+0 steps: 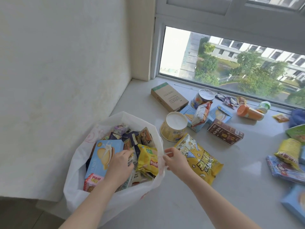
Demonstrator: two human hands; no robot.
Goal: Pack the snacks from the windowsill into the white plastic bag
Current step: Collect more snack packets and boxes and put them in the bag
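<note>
Daylight from a window (pixel 231 66) falls on a pale sill (pixel 189 204) that meets a white wall (pixel 57 71) at its left end. At that left end, by the sill's near edge, stands the white bag (pixel 72 194), mouth open and packed with snacks: a blue box (pixel 99 161) with a sandwich biscuit on it, a yellow chip bag (pixel 148 161), a pink pack (pixel 92 180) and several dark small packs at the back.

Inside the bag, the left hand (pixel 120 164) lies among the packs with its fingers curled down onto them beside the blue box; whether it grips one cannot be told. Just right of it, the right hand (pixel 175 158) pinches the bag's right rim between thumb and fingers.

More snacks lie loose on the sill. A yellow popcorn bag (pixel 199 157) lies just beyond the right hand, partly under it. Behind that an upturned paper cup (pixel 173 126) stands, with a brown carton (pixel 169 97) nearer the window. Toward the middle lie a dark brown box (pixel 225 133), two light blue boxes (pixel 220 114) with a crumpled packet across them, and a tin (pixel 203 96). An orange bottle (pixel 250 113) lies on its side toward the right, with small sachets near the window frame. Along the right edge lie more blurred yellow, blue and green packs.
</note>
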